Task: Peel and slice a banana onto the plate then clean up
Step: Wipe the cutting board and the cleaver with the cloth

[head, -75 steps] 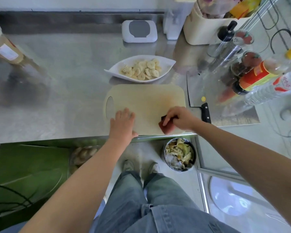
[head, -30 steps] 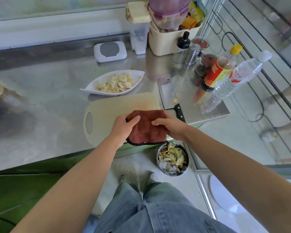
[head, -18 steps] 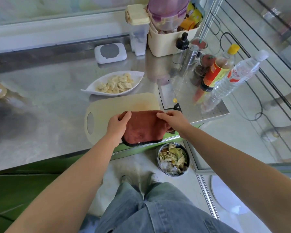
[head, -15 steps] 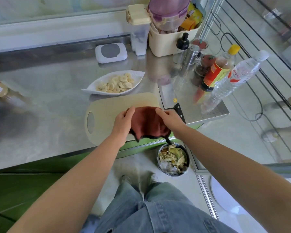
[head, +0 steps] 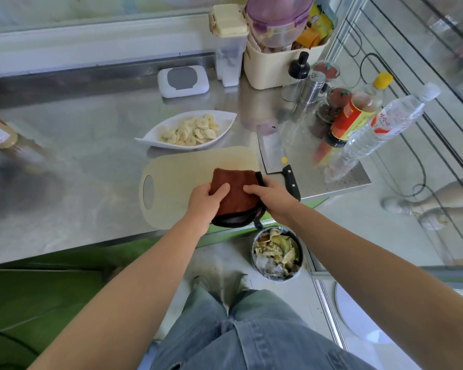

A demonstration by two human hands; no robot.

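Steel surface (head: 78, 156) ahead, with the banana slices (head: 193, 132) in the white plate (head: 150, 137) at 12 o'clock. My left hand (head: 203, 201) and right hand (head: 273, 198) both grip the brown cloth (head: 234, 190) over the cutting board (head: 177, 177). The cleaver (head: 273, 153) lies at 2 o'clock, and I judge a careless wipe could knock it off the edge.

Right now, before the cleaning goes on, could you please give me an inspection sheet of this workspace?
Surface: steel counter, shiny.
Job's things: plate holds banana slices; brown cloth held over the near right corner of the cutting board; cleaver lies flat to the right of the board.
Clutter: wipes box, cream tub, oil bottle, water bottle, all at the back or right.
Grippers: left hand and right hand both grip the cloth.
Cables: black cables beyond the counter's right edge.
Surroundings: waste bin with peels on the floor; another person's feet at right.
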